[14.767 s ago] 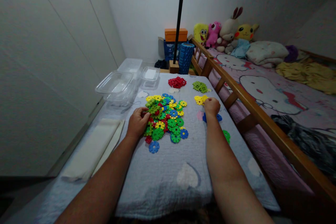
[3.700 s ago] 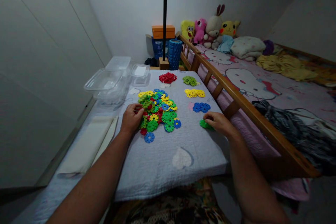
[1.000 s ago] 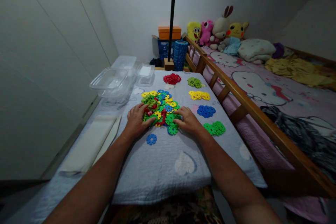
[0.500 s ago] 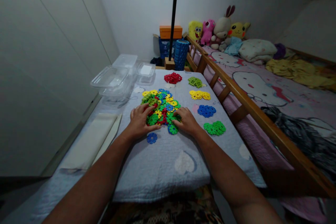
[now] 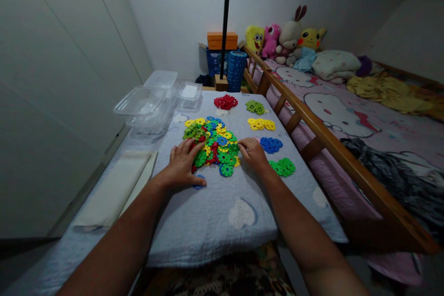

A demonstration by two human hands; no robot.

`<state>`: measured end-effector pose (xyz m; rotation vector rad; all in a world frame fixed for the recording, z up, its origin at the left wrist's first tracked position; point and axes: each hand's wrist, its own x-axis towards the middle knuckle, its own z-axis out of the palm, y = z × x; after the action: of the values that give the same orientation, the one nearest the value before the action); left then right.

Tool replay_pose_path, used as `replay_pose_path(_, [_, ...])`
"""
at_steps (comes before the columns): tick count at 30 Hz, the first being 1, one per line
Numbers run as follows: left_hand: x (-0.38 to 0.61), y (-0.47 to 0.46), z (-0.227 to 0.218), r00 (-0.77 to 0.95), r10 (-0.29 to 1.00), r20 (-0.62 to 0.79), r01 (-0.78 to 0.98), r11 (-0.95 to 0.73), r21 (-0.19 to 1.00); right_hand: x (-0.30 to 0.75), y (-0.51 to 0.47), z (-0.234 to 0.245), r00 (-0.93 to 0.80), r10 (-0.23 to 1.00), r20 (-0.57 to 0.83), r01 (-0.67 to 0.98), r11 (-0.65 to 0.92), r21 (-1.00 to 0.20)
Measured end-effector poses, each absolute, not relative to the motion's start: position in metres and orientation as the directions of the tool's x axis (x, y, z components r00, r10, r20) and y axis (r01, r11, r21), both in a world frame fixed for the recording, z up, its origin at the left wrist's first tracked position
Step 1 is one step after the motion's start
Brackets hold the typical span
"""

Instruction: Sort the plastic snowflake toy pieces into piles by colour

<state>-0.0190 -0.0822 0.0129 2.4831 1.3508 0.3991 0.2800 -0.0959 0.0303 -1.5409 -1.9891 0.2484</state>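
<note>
A mixed pile of flower-shaped plastic discs (image 5: 222, 141) in green, yellow, blue and red lies on the cloth-covered table. My left hand (image 5: 182, 163) is open at the pile's left side, fingers spread over its edge. Its thumb partly covers a single blue disc (image 5: 199, 182). At the right edge of the pile, my right hand (image 5: 253, 153) has its fingers bent in and thumb close to them; what is between them, if anything, is hidden. Just right of that hand lie a blue group (image 5: 271, 144) and a green group (image 5: 283, 167) of discs.
Farther back are yellow discs (image 5: 261, 124), light green pieces (image 5: 255, 107) and red pieces (image 5: 225, 101). Clear plastic containers (image 5: 140, 101) stand at the left, behind a folded cloth (image 5: 114, 189). A wooden bed rail (image 5: 312, 125) runs along the right side.
My right hand has drawn right, off the pile, and its fingers have come together. My left hand has shifted slightly, its thumb now over the loose blue disc. The view has turned slightly.
</note>
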Motion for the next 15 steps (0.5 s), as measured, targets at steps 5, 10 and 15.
replay_pose_path(5, [-0.017,-0.080,0.013,0.493,0.863,0.110,0.790,-0.497,0.359,0.310,-0.104,0.046,-0.080,0.962,0.259,0.781,0.222,-0.583])
replay_pose_path(10, [-0.015,-0.082,0.015,0.491,0.862,0.124,0.797,-0.502,0.336,0.347,-0.124,0.060,0.006,0.984,0.177,0.780,0.106,-0.617])
replay_pose_path(15, [-0.014,-0.083,0.017,0.488,0.862,0.133,0.799,-0.503,0.329,0.385,-0.146,0.064,0.084,0.993,0.083,0.777,-0.012,-0.630])
